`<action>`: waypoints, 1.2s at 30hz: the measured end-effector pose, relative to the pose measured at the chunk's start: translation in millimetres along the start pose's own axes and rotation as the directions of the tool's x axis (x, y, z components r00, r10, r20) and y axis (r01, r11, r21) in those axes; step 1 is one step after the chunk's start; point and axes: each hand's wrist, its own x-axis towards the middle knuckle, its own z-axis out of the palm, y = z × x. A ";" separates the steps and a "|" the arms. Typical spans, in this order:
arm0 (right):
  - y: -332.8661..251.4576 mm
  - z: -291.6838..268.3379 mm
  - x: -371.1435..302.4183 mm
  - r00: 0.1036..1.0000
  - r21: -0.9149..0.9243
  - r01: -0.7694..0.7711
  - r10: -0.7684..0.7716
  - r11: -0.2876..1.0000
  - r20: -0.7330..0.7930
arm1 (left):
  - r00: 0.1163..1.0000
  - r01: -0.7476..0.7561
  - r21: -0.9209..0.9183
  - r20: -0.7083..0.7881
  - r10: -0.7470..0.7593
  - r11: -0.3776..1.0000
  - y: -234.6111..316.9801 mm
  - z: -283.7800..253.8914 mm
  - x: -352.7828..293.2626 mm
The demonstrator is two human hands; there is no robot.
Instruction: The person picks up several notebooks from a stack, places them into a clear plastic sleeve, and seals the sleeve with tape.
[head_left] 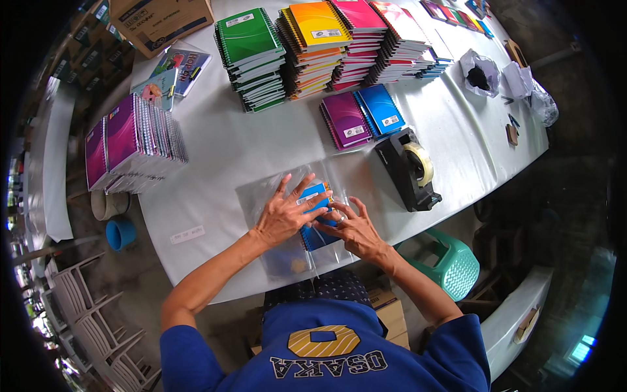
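A blue spiral notebook (316, 240) lies near the table's front edge, among clear plastic sheets or bags (257, 196). Over its upper left part rests my left hand (284, 214), fingers spread and stretched out. My right hand (358, 234) is at the notebook's right side, fingers apart and tips on or just above its cover; one finger has a ring. Neither hand grips anything that I can see. Part of the cover is hidden under the fingers. Just beyond lie a purple spiral notebook (345, 119) and another blue notebook (381, 110), side by side.
Right of my hands stands a black tape dispenser (396, 168). Tall stacks of green (251, 38), yellow (318, 25) and pink notebooks (360, 16) line the back; purple notebooks (121, 137) stand left. A green stool (450, 264) is beside the table (215, 140).
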 end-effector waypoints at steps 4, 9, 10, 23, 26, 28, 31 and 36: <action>-0.1 -2.0 1.7 1.000 0.020 0.005 -0.005 1.000 0.015 | 0.991 0.126 -0.145 0.072 -0.117 0.981 2.5 -3.7 5.5; 1.3 -1.7 -2.3 0.999 0.020 0.035 -0.034 0.999 -0.026 | 0.940 0.334 -0.204 0.143 -0.309 0.920 1.4 -15.4 27.7; 0.4 -1.2 -2.9 0.999 0.021 0.027 -0.027 0.999 -0.030 | 0.907 0.414 -0.239 0.184 -0.378 0.878 1.1 -16.7 30.8; 47.4 15.7 -149.1 0.994 0.339 -0.105 0.090 0.935 0.060 | 0.777 0.562 -0.021 0.357 -0.519 0.827 25.7 -5.8 66.9; 89.1 -28.3 -163.6 0.677 0.786 -0.295 0.700 0.543 -0.229 | 0.760 0.602 -0.050 0.342 -0.552 0.797 23.7 1.7 65.2; 117.6 -82.4 -138.6 0.551 0.660 -0.414 0.750 0.627 -0.367 | 0.759 0.590 -0.035 0.365 -0.539 0.807 26.0 0.2 68.6; 162.3 -95.0 -133.6 0.650 0.710 -0.484 0.753 0.512 -0.100 | 0.760 0.567 0.000 0.387 -0.522 0.824 30.3 3.5 80.5; 173.3 -96.3 -137.2 0.535 0.745 -0.654 0.776 0.130 0.334 | 0.732 0.603 0.030 0.378 -0.567 0.798 30.8 2.7 74.1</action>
